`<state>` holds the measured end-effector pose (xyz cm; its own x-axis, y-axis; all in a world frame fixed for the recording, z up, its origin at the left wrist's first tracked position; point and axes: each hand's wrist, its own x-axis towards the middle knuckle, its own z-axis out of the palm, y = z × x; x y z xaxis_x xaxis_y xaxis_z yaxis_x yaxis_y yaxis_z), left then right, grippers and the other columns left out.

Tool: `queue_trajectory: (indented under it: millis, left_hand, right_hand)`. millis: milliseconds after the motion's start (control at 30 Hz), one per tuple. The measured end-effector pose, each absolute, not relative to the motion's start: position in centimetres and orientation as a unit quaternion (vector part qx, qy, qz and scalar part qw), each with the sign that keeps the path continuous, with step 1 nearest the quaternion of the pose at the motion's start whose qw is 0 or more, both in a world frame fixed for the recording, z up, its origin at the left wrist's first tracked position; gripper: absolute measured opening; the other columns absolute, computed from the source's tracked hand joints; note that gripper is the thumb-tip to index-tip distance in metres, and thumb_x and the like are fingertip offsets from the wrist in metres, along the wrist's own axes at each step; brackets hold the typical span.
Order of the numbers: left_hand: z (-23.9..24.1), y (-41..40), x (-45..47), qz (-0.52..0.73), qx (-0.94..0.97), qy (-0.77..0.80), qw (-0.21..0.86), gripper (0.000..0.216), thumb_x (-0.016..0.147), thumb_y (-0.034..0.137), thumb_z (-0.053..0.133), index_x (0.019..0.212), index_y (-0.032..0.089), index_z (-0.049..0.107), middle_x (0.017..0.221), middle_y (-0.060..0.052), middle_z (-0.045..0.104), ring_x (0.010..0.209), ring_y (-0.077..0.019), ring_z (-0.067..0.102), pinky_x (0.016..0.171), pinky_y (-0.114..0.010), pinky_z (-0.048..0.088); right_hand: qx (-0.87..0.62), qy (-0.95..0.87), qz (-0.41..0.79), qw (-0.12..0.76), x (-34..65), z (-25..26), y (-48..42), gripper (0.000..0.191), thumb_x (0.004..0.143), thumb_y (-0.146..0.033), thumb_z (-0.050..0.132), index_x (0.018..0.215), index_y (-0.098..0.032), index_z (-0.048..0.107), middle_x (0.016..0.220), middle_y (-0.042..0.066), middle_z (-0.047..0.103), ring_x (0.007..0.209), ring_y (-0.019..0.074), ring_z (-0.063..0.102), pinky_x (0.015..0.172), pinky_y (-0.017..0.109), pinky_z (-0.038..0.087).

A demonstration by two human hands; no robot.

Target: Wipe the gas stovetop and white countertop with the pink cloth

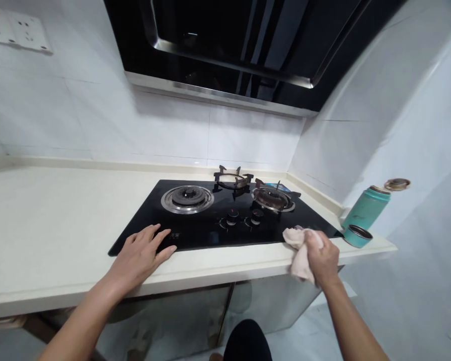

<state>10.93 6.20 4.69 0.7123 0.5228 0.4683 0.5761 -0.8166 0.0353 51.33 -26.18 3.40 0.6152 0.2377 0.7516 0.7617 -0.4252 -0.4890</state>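
Note:
My left hand [145, 250] rests with fingers spread on the front left corner of a black glass gas stove [206, 235]. At the stove's front right edge, my right hand [322, 255] grips a pale pinkish cloth [299, 250], part of which hangs over the counter's edge. The left burner [188, 198] has no pot stand on it. A dark pot stand [233, 179] sits behind, near the wall, and another pot stand surrounds the right burner [273, 198]. Two black knobs [232, 216] are at the front middle of the stove.
A teal thermos bottle [367, 208] stands at the counter's right end, its lid open, with a teal cup [357, 235] beside it. The range hood [221, 95] overhangs the stove. A cream counter [60, 215] extends left. Wall sockets [17, 29] are at upper left.

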Motion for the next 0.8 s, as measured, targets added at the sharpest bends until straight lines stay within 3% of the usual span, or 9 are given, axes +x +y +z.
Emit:
queue_trajectory:
  millis: [133, 233, 333, 467, 800]
  left_hand:
    - [4.9, 6.1, 10.9, -0.224, -0.925, -0.304, 0.043, 0.076, 0.101, 0.072, 0.032, 0.142, 0.018, 0.067, 0.152, -0.02, 0.06, 0.144, -0.0385, 0.052, 0.114, -0.057, 0.043]
    - [5.0, 6.0, 10.9, -0.219, -0.923, -0.315, 0.039, 0.071, 0.1, 0.07, 0.037, 0.142, 0.02, 0.066, 0.153, -0.018, 0.06, 0.145, -0.0364, 0.052, 0.115, -0.054, 0.042]
    - [5.1, 5.8, 10.9, -0.217, -0.921, -0.323, 0.035, 0.067, 0.1, 0.069, 0.041, 0.142, 0.023, 0.066, 0.152, -0.016, 0.061, 0.144, -0.0347, 0.053, 0.115, -0.051, 0.041]
    - [5.4, 5.5, 10.8, -0.211, -0.922, -0.323, 0.034, 0.067, 0.1, 0.068, 0.042, 0.142, 0.022, 0.066, 0.152, -0.017, 0.061, 0.143, -0.036, 0.054, 0.114, -0.053, 0.042]
    - [5.3, 5.1, 11.0, -0.214, -0.922, -0.319, 0.042, 0.066, 0.102, 0.066, 0.041, 0.143, 0.02, 0.065, 0.153, -0.019, 0.059, 0.144, -0.0366, 0.053, 0.114, -0.053, 0.042]
  right_hand:
    - [-0.833, -0.216, -0.29, 0.419, 56.0, 7.6, -25.9, 0.072, 0.096, -0.078, 0.03, 0.103, -0.019, 0.071, 0.096, 0.016, 0.073, 0.091, 0.0318, 0.064, 0.081, 0.041, 0.048]
    - [-0.861, -0.187, -0.286, 0.378, 59.7, 9.4, -24.2, 0.076, 0.099, -0.073, 0.024, 0.12, -0.015, 0.068, 0.119, 0.024, 0.068, 0.111, 0.0371, 0.061, 0.095, 0.048, 0.047]
    - [-0.895, -0.203, -0.24, 0.316, 62.9, 8.7, -22.2, 0.072, 0.1, -0.068, 0.027, 0.125, -0.015, 0.068, 0.133, 0.027, 0.062, 0.128, 0.0416, 0.054, 0.108, 0.06, 0.04]
    - [-0.928, -0.249, -0.159, 0.228, 65.3, 6.5, -20.6, 0.061, 0.097, -0.067, 0.042, 0.123, -0.02, 0.07, 0.137, 0.022, 0.064, 0.132, 0.0442, 0.054, 0.113, 0.069, 0.033]
    - [-0.931, -0.292, -0.192, 0.107, 59.1, 6.1, -21.1, 0.057, 0.106, -0.058, 0.03, 0.127, -0.017, 0.063, 0.135, 0.025, 0.058, 0.13, 0.044, 0.05, 0.105, 0.069, 0.039]
